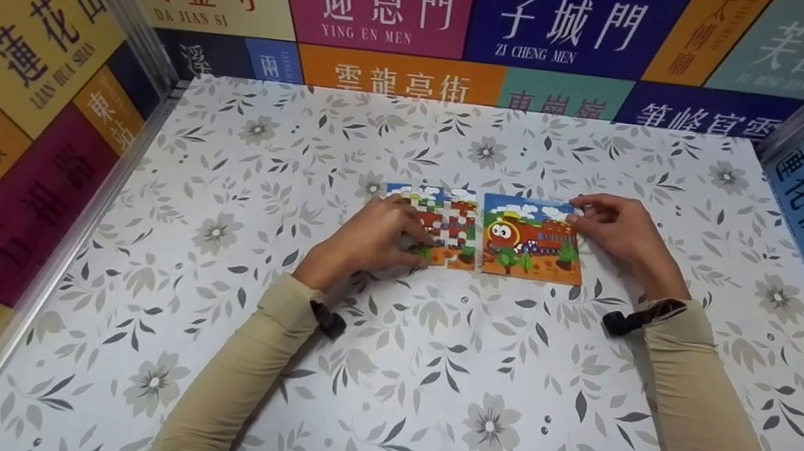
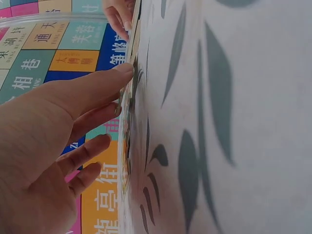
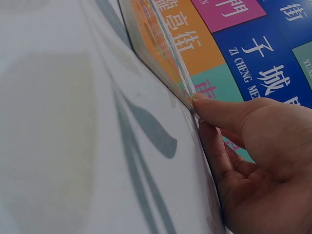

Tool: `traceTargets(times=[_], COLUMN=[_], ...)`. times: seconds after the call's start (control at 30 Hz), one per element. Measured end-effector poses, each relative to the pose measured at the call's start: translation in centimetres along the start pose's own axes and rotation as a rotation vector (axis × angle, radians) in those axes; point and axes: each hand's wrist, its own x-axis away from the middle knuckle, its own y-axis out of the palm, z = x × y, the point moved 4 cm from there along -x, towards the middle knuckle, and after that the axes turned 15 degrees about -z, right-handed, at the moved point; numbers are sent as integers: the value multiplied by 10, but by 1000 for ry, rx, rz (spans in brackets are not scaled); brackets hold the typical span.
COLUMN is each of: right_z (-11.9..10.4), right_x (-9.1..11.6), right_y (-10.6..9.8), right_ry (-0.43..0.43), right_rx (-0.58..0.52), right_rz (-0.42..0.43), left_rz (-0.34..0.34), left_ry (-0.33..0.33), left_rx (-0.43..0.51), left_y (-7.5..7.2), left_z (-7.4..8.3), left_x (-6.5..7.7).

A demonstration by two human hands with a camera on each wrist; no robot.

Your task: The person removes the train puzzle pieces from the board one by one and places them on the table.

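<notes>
Two small train pictures lie side by side on the table. The left one is a jigsaw puzzle (image 1: 460, 226), with white gaps showing between its pieces. My left hand (image 1: 385, 233) lies over its left part, hiding several pieces; its fingers (image 2: 83, 146) are spread and loosely bent, with the thumb close to the tabletop in the left wrist view. Right of the puzzle is a whole picture board (image 1: 529, 240) of a red train with a round yellow-rimmed face. My right hand (image 1: 618, 229) pinches its upper right corner between thumb and fingertips, as the right wrist view also shows.
The table (image 1: 434, 348) has a white cover printed with grey flowers and leaves. Colourful panels (image 1: 377, 2) with large lettering stand along the back and both sides. A black wrist strap (image 1: 627, 322) hangs at the right cuff, and another (image 1: 328, 320) at the left.
</notes>
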Motion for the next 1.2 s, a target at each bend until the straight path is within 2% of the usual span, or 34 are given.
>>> traceTargets(times=[0.4,0.57,0.77,0.97,1.2], right_z=[-3,-4,-5,-3,1], right_x=[0,0,-1,-2,-1], right_y=[0,0,1,1,0], right_ry=[-27,-65,-58,-37,-13], right_rx=[32,58,57,48,42], right_rz=[10,35,33,30,18], left_rz=[-45,-51,-68,-57,-49], left_ry=[40,39,40,73,101], left_rx=[76,109,178,264,239], left_y=[-1,-2,-4,-4,6], left_z=[-5,-5,-2,9,26], left_x=[6,6,4,-11,-36])
